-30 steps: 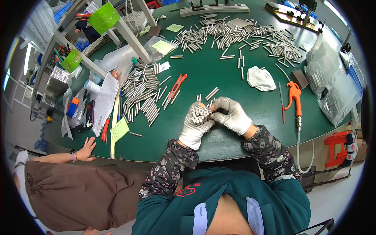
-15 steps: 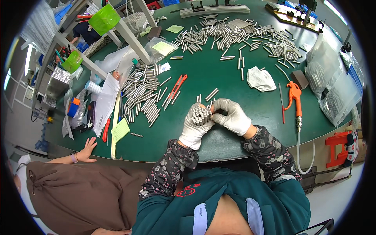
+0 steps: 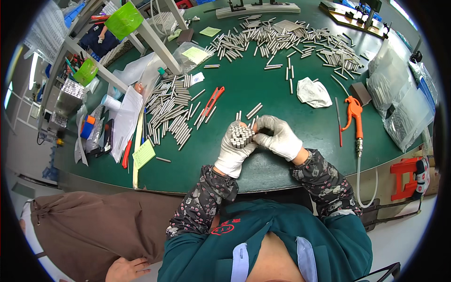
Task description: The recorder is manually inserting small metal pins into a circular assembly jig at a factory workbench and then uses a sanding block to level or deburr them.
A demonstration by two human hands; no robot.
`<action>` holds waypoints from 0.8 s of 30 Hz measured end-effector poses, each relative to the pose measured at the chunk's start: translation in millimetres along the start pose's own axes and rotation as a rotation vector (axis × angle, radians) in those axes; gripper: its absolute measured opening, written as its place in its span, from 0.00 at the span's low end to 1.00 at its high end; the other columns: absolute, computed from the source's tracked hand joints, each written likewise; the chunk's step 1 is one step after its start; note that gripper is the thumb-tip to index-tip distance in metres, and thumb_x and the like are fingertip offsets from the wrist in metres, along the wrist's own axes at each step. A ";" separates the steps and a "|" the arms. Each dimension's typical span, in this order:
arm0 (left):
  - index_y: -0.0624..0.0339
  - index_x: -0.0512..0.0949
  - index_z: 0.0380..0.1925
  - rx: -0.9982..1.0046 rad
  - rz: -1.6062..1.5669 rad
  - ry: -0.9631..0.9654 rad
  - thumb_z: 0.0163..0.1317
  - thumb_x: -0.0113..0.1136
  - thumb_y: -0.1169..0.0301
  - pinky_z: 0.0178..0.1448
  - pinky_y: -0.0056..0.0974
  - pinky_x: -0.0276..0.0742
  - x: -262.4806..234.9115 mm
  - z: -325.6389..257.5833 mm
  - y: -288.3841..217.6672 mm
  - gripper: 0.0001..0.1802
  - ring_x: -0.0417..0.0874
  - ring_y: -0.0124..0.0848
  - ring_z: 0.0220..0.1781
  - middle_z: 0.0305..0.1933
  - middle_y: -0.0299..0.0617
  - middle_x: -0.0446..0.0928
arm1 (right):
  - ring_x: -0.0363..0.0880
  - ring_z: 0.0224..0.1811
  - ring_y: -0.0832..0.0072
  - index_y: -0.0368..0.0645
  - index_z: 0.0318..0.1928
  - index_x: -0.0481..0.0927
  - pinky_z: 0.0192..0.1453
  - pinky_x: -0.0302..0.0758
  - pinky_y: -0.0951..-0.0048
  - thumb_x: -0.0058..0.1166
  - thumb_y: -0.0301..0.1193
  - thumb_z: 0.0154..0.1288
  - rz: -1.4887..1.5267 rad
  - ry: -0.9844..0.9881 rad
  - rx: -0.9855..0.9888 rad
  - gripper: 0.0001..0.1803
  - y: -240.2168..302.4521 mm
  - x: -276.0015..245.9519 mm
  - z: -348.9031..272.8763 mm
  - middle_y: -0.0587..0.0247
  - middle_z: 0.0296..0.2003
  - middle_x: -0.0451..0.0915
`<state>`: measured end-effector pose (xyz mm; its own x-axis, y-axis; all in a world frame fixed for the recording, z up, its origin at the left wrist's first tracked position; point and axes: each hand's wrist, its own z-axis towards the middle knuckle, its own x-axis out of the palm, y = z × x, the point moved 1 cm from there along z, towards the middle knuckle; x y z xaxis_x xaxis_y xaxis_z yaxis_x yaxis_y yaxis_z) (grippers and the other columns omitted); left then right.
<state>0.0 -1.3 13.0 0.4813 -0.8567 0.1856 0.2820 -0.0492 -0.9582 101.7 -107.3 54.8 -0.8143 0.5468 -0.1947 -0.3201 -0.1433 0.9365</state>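
Observation:
In its white glove, my left hand (image 3: 230,155) is wrapped round an upright bundle of short metal rods (image 3: 242,136), their round ends facing up. My right hand (image 3: 283,141), also in a white glove, has its thumb and fingers pinched together against the bundle's right side. What lies between those fingertips is hidden. Just beyond the hands, a few loose metal rods (image 3: 254,110) rest on the green table (image 3: 211,164). A red utility knife (image 3: 213,104) lies to the left, beside a heap of similar rods (image 3: 171,108).
A larger rod pile (image 3: 272,40) spreads across the far table. To the right are a crumpled white cloth (image 3: 314,93), a thin file (image 3: 338,124), an orange air gun (image 3: 353,117) and clear bags (image 3: 399,94). A co-worker's hand (image 3: 127,270) is at the lower left.
The co-worker's hand at the left has gone from the table edge, and a hand now shows lower down against the brown clothing. My own hands have barely shifted around the rod bundle.

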 end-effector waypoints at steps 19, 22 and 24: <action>0.59 0.65 0.40 0.007 -0.032 -0.028 0.38 0.61 0.84 0.38 0.24 0.70 2.8 -0.8 -2.0 0.26 0.72 0.20 0.34 0.33 0.32 0.71 | 0.72 0.30 0.72 0.38 0.30 0.74 0.37 0.69 0.75 0.53 0.23 0.44 -0.022 0.003 0.014 0.08 0.2 0.4 0.0 0.60 0.27 0.72; 0.59 0.64 0.42 -0.008 -0.102 -0.037 0.38 0.61 0.84 0.39 0.25 0.71 4.9 -1.3 -4.8 0.27 0.72 0.21 0.35 0.33 0.33 0.71 | 0.72 0.30 0.72 0.38 0.30 0.74 0.36 0.69 0.75 0.53 0.23 0.44 -0.012 0.005 0.016 0.08 -1.6 0.3 -0.6 0.60 0.27 0.72; 0.59 0.63 0.43 0.016 0.060 -0.026 0.38 0.61 0.85 0.40 0.26 0.71 3.4 -0.3 -4.2 0.29 0.73 0.21 0.36 0.34 0.34 0.71 | 0.72 0.30 0.72 0.38 0.30 0.74 0.36 0.69 0.75 0.53 0.23 0.44 -0.012 0.009 0.028 0.08 -1.1 0.1 -0.2 0.60 0.27 0.71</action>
<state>0.2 -4.2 17.6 0.5189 -0.8444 0.1333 0.2648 0.0105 -0.9642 101.9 -107.3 53.7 -0.8151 0.5407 -0.2082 -0.3160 -0.1137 0.9419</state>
